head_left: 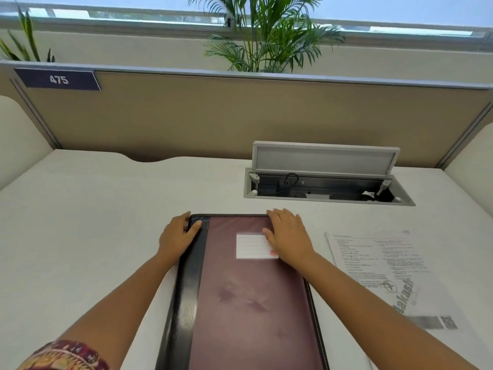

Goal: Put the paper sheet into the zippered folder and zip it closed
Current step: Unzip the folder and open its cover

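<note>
Nothing is packed yet: the flat maroon zippered folder with black stitched edging (pixel 250 297) lies closed on the white table (pixel 106 209). The left hand (pixel 177 237) curls its fingers (pixel 196 226) round the far-left corner; the right hand (pixel 289 236) lies flat, fingers straight, on top. The printed white paper sheet (pixel 386 273) waits just right of those fingers, untouched.

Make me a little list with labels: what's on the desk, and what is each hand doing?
folder: maroon zippered folder with black spine, lying flat on the desk
paper: printed paper sheet on the desk, right of the folder, not inside
left hand: left hand grips the folder's far left corner
right hand: right hand lies flat on the cover, by the white label
behind: open cable box
</note>
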Motion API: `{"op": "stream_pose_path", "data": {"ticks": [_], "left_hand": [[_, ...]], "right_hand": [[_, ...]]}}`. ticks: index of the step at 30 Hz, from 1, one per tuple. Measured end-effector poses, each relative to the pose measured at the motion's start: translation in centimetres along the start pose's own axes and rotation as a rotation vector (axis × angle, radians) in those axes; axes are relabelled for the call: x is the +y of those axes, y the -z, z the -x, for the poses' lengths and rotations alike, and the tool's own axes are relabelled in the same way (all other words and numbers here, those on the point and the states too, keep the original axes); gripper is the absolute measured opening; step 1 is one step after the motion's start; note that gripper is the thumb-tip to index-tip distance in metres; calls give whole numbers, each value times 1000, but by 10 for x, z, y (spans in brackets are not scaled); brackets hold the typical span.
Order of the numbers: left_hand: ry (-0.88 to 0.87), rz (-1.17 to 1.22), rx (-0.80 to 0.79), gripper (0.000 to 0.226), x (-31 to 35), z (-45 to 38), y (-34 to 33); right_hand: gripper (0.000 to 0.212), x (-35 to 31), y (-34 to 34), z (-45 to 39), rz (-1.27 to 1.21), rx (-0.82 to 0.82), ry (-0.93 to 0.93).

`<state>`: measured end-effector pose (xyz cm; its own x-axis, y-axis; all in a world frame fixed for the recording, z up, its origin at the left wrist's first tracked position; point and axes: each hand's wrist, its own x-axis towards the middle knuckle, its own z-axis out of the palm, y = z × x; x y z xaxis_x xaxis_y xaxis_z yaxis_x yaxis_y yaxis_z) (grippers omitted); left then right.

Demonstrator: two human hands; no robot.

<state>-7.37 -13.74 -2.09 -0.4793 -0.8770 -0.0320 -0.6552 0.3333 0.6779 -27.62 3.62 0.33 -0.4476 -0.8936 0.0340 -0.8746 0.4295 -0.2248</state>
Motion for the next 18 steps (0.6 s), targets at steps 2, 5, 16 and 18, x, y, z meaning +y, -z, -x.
{"op": "stream_pose_path", "data": {"ticks": [2, 5, 16, 18], "left_hand": [[-31, -44, 41, 51, -5, -3, -5], [-67, -90, 86, 48, -11, -4, -11], [-94, -79, 146, 41, -12, -3, -14], [-90, -79, 149, 40, -11, -3, -13]], "right_hand": [[45, -12, -2, -26, 15, -58, 3], [42, -37, -5, -59, -59, -137, 3], [37, -111, -25, -117, -278, -365, 14], [34, -115, -26, -119, -329, -401, 42]]}}
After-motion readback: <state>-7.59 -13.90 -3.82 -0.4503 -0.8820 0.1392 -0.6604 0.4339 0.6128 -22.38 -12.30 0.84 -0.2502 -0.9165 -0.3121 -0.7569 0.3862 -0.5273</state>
